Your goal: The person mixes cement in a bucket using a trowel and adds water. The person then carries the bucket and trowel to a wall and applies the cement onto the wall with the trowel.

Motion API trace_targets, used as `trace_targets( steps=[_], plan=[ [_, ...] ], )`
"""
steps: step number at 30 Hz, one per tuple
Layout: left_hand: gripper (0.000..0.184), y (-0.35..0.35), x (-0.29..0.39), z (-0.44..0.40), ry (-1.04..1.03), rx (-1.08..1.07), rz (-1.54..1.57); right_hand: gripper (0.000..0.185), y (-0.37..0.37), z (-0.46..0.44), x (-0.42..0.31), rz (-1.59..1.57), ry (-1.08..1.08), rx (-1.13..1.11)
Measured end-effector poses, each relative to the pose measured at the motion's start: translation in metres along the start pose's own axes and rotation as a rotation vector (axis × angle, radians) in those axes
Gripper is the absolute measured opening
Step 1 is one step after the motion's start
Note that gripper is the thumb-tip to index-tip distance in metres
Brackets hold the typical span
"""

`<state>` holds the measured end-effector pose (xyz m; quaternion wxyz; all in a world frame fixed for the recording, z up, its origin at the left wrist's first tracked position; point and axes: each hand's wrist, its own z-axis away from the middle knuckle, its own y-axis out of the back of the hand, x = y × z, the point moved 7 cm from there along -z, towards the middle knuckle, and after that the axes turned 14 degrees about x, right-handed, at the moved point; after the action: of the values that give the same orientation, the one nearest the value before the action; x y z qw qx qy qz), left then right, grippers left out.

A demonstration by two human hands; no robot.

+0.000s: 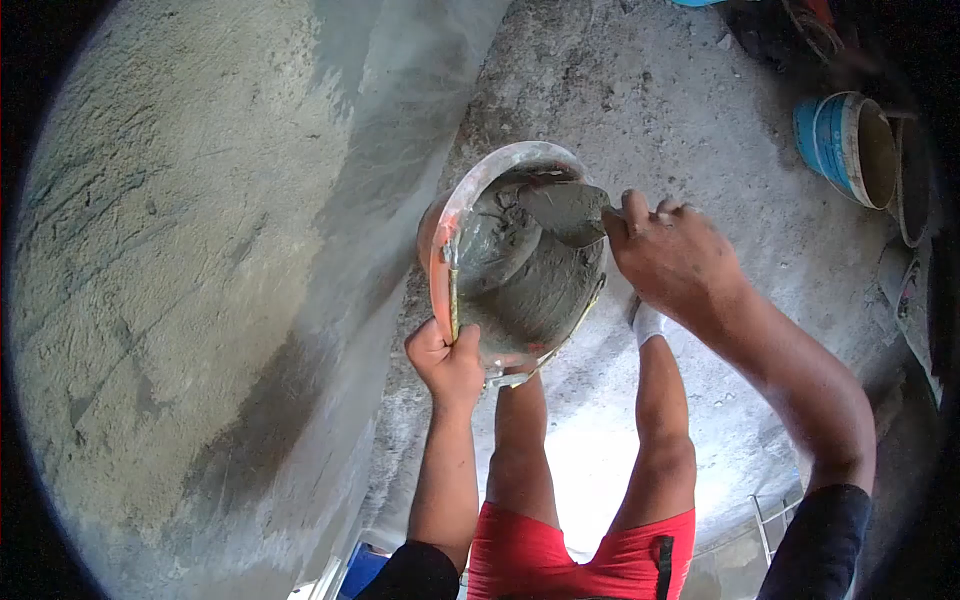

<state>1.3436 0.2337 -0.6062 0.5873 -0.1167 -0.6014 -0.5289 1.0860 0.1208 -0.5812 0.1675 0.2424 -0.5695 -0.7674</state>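
Observation:
An orange bucket [437, 262] with a mortar-smeared rim hangs tilted in front of me, its mouth toward my view. My left hand [446, 365] is closed around its near left edge, where a thin yellowish strip runs along the rim. Wet grey mortar [540, 295] lies inside. My right hand [672, 250] grips a trowel at the right side of the bucket's mouth. The trowel blade [566, 212] is coated with mortar and reaches over the opening. Most of the trowel's handle is hidden by my fingers.
A plastered wall [190, 230] fills the left side, rough and sandy with smoother grey areas. A blue bucket [830, 145] lies tipped at the upper right, beside other containers. Rough concrete floor [690, 120] spreads below. My legs [660, 400] stand under the bucket.

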Motion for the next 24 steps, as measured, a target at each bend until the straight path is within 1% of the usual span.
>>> trace_targets(
  steps=[1,2,4,5,7,8,10,11,13,14,15,16,17,18,19,20,21,23,24],
  plan=[
    [0.006,-0.002,0.004,-0.001,0.023,-0.013,0.010,0.017,0.003,-0.003,0.003,0.046,0.015,0.023],
    [0.006,-0.003,0.009,-0.003,0.024,-0.012,0.015,0.017,0.002,-0.003,0.004,0.050,0.016,0.021],
    [0.009,-0.005,0.021,-0.002,-0.059,-0.018,0.009,0.013,-0.006,0.003,-0.002,-0.072,0.090,-0.104],
    [0.009,-0.005,0.018,-0.002,-0.052,-0.022,0.017,0.013,-0.005,0.002,0.000,-0.064,0.088,-0.112],
    [0.016,-0.008,0.015,-0.002,-0.111,-0.059,-0.115,0.013,-0.023,0.006,0.000,-0.228,0.068,-0.562],
    [0.016,-0.008,0.015,-0.003,-0.105,-0.061,-0.110,0.013,-0.033,0.005,0.008,-0.223,0.067,-0.569],
    [0.024,-0.017,0.039,0.000,-0.300,-0.157,-0.179,0.023,-0.065,0.016,0.014,-0.608,-0.020,-0.712],
    [0.024,-0.015,0.038,0.001,-0.293,-0.154,-0.180,0.023,-0.072,0.024,0.017,-0.607,-0.016,-0.718],
    [0.025,-0.011,0.033,-0.002,-0.223,-0.213,-0.127,0.030,-0.090,0.049,0.014,-1.039,-0.427,-0.978],
    [0.025,-0.005,0.032,-0.004,-0.219,-0.205,-0.137,0.035,-0.099,0.060,0.011,-1.171,-0.474,-0.929],
    [0.021,-0.002,0.030,-0.008,-0.207,-0.248,-0.107,0.035,-0.106,0.073,0.009,-1.176,-0.461,-0.932],
    [0.017,0.000,0.029,-0.010,-0.194,-0.291,-0.075,0.033,-0.110,0.087,0.006,-1.404,-0.612,-0.947],
    [0.017,0.005,0.027,-0.011,-0.195,-0.282,-0.083,0.032,-0.111,0.097,0.004,-1.630,-0.766,-0.953],
    [0.018,0.009,0.020,-0.016,-0.085,-0.246,0.029,0.032,-0.112,0.106,0.004,-1.631,-0.753,-0.950],
    [0.019,0.014,0.016,-0.017,0.027,-0.209,0.140,0.033,-0.109,0.112,0.002,-1.765,-0.784,-0.931],
    [0.016,0.017,0.016,-0.015,0.126,-0.191,0.199,0.033,-0.105,0.118,-0.002,-1.899,-0.818,-0.909],
    [0.016,0.018,0.016,-0.014,0.118,-0.185,0.203,0.033,-0.105,0.125,-0.002,-1.894,-0.808,-0.906],
    [0.015,0.024,0.007,-0.013,0.144,-0.134,0.211,0.034,-0.094,0.124,-0.006,-2.143,-0.724,-0.820],
    [0.015,0.026,0.004,-0.010,0.131,-0.125,0.217,0.035,-0.085,0.122,-0.005,-2.157,-0.727,-0.699]
  ],
)
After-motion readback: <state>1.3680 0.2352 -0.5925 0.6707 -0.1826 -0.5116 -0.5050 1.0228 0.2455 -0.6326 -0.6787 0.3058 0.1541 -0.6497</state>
